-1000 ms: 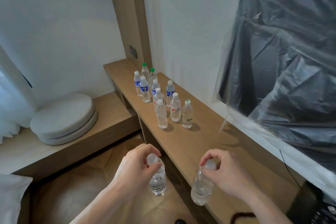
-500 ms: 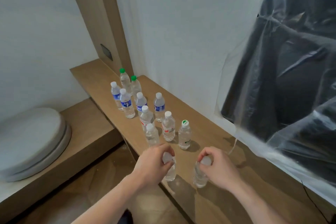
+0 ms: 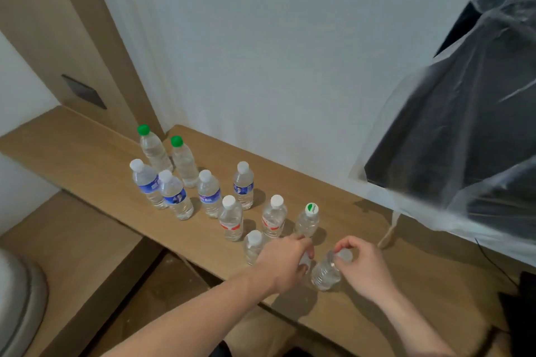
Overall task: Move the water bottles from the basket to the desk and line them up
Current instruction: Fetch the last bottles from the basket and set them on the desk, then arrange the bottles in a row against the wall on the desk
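Observation:
Several clear water bottles stand in rows on the wooden desk: two green-capped ones at the far end, then blue-labelled ones, red-labelled ones and one with a white-and-green cap. My left hand grips the top of a clear bottle, mostly hidden beneath it, at the near end of the rows. My right hand pinches the white cap of another clear bottle whose base stands on the desk. The basket is out of view.
A white wall runs behind the desk. A dark screen under clear plastic sheeting hangs at the right, with a black cable below it. A lower wooden ledge with a grey round cushion lies to the left.
Both hands carried their bottles forward from over the floor onto the desk, down at the near end of the rows. The view moved closer to the desk.

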Action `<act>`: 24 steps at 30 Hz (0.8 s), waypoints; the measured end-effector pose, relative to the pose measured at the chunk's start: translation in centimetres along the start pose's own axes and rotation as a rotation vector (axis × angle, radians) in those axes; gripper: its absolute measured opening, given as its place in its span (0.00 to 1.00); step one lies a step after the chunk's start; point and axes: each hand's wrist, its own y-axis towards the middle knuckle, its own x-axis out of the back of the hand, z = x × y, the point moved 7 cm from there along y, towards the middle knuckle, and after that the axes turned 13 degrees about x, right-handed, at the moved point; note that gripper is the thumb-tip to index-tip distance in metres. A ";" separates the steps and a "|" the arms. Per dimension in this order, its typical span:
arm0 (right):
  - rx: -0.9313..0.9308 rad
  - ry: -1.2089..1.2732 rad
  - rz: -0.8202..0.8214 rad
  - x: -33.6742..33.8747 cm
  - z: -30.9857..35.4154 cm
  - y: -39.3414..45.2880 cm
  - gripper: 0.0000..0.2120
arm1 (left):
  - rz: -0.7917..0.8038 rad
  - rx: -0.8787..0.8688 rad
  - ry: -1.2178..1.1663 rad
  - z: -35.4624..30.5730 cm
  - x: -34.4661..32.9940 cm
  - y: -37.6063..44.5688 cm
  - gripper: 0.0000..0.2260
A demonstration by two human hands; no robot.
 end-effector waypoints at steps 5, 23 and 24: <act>-0.074 0.014 -0.012 -1.6 0.0 -0.3 0.10 | 0.057 -0.091 0.036 0.5 0.2 0.5 0.15; 0.143 -0.030 0.150 3.3 12.1 1.4 0.16 | -0.316 0.115 -0.365 13.5 17.7 -8.8 0.13; 0.169 -0.007 0.153 3.1 13.8 1.7 0.16 | -0.369 0.153 -0.364 15.2 19.3 -9.3 0.13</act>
